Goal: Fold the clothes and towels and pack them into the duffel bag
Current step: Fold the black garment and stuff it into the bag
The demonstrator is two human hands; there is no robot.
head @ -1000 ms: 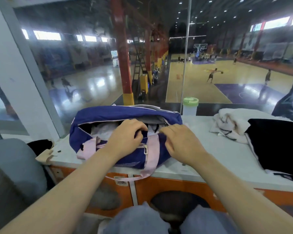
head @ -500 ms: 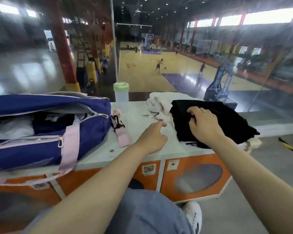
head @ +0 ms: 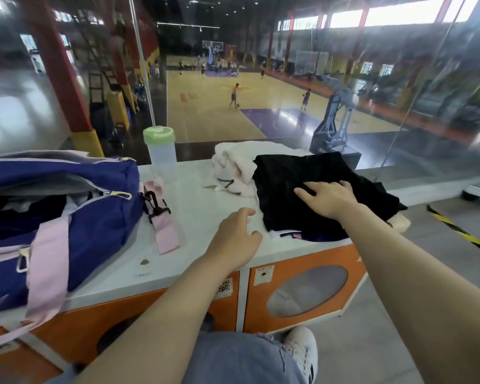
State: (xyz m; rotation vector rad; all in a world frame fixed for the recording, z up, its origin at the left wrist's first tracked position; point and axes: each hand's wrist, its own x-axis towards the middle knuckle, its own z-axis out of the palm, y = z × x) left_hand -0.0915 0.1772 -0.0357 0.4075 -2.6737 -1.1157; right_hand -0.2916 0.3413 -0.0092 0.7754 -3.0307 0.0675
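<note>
A blue duffel bag [head: 100, 220] with pink straps lies unzipped at the left of the white countertop [head: 205, 206], dark and light clothes showing inside. A black garment [head: 302, 173] tops a pile at the right, with a white towel [head: 233, 162] bunched behind it and pale layers beneath. My right hand [head: 330, 199] rests flat on the black garment, fingers spread. My left hand [head: 234, 239] hovers loosely curled at the garment's near left corner, holding nothing that I can see.
A clear bottle with a green lid [head: 161, 148] stands at the counter's back edge against the glass wall. A loose pink strap with a black clip [head: 161, 214] lies beside the bag. Orange cabinet fronts [head: 302, 289] sit below. My knee and white shoe are underneath.
My view and both hands left the bag's opening and swung right to the clothes pile. My right hand has slid farther onto the black garment; my left hand has closed in on its corner.
</note>
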